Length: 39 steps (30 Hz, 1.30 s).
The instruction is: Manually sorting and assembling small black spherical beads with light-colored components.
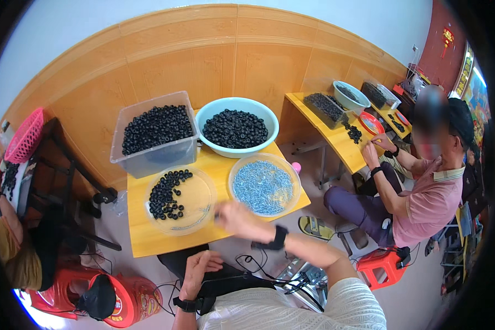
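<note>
My hands at a table of small parts, sorting barely begun.

My right hand (237, 219), blurred so its grip cannot be judged, hovers between two clear dishes: black rings (168, 193) left of my fingers, pale screws (263, 187) just right. My left hand (198, 273) rests loosely open in my lap. Beyond my fingertips, a full bin (155, 132) and basin (236, 128) remain on the yellow table (148, 239), against a wood-panelled wall.

front table edge (148, 245) bare | dishes (181, 201), bin (154, 132), basin (236, 129) block behind
</note>
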### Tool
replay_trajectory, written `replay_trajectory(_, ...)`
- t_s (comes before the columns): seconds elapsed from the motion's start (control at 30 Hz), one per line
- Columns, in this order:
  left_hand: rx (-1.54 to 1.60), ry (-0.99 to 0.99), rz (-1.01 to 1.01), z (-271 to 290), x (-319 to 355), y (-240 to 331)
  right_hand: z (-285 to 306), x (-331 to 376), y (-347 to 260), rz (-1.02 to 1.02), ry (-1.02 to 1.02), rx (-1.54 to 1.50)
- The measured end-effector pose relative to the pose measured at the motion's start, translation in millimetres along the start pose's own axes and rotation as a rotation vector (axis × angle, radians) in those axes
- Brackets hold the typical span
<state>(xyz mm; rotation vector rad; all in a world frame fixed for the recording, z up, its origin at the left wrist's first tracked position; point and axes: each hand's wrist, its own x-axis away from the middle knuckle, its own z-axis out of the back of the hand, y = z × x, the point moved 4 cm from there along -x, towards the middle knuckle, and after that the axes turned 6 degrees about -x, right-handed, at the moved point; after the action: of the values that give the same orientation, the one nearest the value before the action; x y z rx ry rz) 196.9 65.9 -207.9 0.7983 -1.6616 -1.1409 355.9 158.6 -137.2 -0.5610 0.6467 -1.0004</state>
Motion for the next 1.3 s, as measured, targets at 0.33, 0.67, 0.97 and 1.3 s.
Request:
replay_trajectory(0.33, -0.143, -0.008, 0.080, 14.9, -0.1, -63.0, 25.7, 12.0, -28.2, 0.140, 0.326, 0.166)
replay_trajectory(0.67, -0.200, 0.073, 0.041, 13.1, 8.0, -63.9, -16.4, 56.7, 44.2, 0.192, 0.351, 0.347)
replay_trajectory(0.97, -0.193, 0.139, 0.032, 15.5, 24.7, -61.5, -34.2, 60.0, 55.4, 0.176, 0.339, 0.279)
replay_trajectory(1.3, -0.698, 0.659, -0.374, 70.3, 69.5, -8.1, -48.0, 55.9, 58.2, 0.245, 0.362, 0.309)
